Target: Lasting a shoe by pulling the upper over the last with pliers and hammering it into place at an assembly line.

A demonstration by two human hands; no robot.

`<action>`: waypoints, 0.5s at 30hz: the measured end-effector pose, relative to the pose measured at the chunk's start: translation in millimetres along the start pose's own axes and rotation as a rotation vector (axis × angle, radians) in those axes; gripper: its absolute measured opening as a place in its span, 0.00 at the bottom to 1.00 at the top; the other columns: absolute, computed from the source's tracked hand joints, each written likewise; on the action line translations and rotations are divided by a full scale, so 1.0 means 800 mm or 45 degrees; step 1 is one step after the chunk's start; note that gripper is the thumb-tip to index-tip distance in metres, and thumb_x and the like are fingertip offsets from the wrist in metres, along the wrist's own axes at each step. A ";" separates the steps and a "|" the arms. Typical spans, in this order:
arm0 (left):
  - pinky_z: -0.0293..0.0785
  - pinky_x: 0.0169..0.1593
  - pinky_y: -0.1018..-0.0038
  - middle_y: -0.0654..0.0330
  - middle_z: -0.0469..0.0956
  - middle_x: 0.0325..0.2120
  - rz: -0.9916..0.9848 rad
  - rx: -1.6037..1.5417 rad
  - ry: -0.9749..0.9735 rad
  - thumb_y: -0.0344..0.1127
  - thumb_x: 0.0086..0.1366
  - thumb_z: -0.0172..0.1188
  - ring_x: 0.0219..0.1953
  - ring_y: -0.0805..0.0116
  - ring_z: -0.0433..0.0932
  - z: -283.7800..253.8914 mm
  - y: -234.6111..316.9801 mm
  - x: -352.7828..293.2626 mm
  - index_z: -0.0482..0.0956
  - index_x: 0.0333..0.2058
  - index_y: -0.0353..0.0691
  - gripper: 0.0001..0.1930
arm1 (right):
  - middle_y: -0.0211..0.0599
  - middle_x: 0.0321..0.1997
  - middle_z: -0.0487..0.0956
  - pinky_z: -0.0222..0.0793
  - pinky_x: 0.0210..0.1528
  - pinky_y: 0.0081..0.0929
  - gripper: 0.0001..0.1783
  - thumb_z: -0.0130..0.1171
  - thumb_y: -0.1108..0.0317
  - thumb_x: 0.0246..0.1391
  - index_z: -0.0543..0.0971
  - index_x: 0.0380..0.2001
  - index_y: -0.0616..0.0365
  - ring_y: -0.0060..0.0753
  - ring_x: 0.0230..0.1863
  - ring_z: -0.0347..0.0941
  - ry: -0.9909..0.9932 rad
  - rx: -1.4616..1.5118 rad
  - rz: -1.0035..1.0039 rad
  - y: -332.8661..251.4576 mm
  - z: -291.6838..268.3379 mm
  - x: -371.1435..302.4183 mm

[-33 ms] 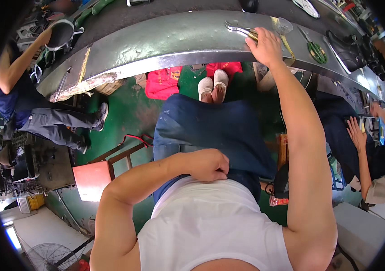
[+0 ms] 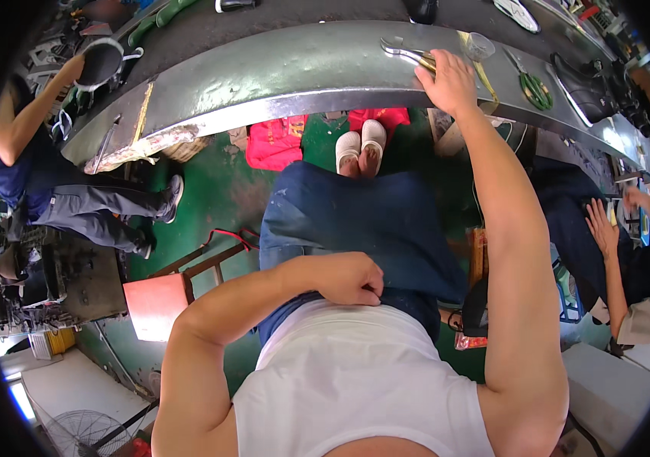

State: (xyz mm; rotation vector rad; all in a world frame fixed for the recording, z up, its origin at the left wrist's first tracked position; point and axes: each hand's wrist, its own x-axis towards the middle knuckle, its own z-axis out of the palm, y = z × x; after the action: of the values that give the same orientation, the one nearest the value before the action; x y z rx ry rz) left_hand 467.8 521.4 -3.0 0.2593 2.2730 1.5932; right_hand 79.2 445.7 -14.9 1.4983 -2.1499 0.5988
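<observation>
My right hand [image 2: 451, 82] lies over the edge of the metal workbench [image 2: 279, 65], fingers stretched out and slightly apart. Its fingers rest beside and partly over the handles of a pair of metal pliers [image 2: 403, 51], whose curved jaws point left. How far the handles run under the palm is hidden. In my lap, against the white shirt's hem, my left hand [image 2: 354, 279] is curled closed, and nothing shows in it. Just right of my right hand are a clear plastic cup [image 2: 480, 46] and a yellow strip [image 2: 485, 80]. Green-handled scissors [image 2: 535, 90] lie farther right.
Dark shoes [image 2: 585, 87] stand at the bench's right end. A dark conveyor-like surface [image 2: 287, 24] runs behind it. A co-worker at left holds a dark boot [image 2: 101, 64]; another person's hand [image 2: 603, 227] is at right. A stool [image 2: 159, 305] stands left of my legs.
Both my hands stay in place, apart from a very slight shift. The co-worker at left has lowered the raised arm and boot a little.
</observation>
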 end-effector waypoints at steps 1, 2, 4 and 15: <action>0.76 0.38 0.67 0.56 0.82 0.30 -0.169 -0.064 -0.032 0.34 0.65 0.66 0.33 0.63 0.82 -0.011 0.003 -0.003 0.85 0.35 0.34 0.08 | 0.41 0.62 0.77 0.59 0.66 0.47 0.31 0.58 0.43 0.59 0.75 0.57 0.55 0.47 0.64 0.70 -0.008 0.009 -0.002 -0.001 -0.001 -0.002; 0.76 0.38 0.69 0.57 0.83 0.31 -0.300 -0.144 -0.063 0.34 0.66 0.65 0.34 0.66 0.82 -0.026 0.002 -0.007 0.86 0.37 0.34 0.09 | 0.41 0.61 0.77 0.60 0.66 0.47 0.31 0.58 0.44 0.59 0.75 0.57 0.55 0.47 0.63 0.70 -0.014 0.009 -0.002 -0.001 -0.003 -0.001; 0.77 0.38 0.72 0.59 0.85 0.34 -0.425 -0.296 0.097 0.37 0.68 0.64 0.35 0.71 0.82 -0.065 -0.004 -0.018 0.86 0.41 0.35 0.11 | 0.42 0.60 0.78 0.61 0.64 0.47 0.30 0.59 0.46 0.60 0.75 0.56 0.57 0.48 0.61 0.71 0.062 0.015 -0.031 -0.003 -0.006 -0.003; 0.77 0.41 0.74 0.58 0.81 0.38 -0.301 -0.497 1.946 0.41 0.71 0.60 0.40 0.69 0.79 -0.498 -0.115 -0.085 0.80 0.49 0.34 0.16 | 0.48 0.59 0.75 0.60 0.64 0.49 0.28 0.63 0.56 0.56 0.74 0.55 0.61 0.53 0.61 0.70 -0.004 0.127 -0.052 -0.019 -0.035 -0.004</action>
State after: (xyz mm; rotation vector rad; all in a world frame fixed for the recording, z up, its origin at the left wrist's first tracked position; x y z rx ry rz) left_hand 381.4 118.8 45.0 -1.8045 2.4436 2.3821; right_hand 97.6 459.7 6.7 1.5920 -2.1141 0.6988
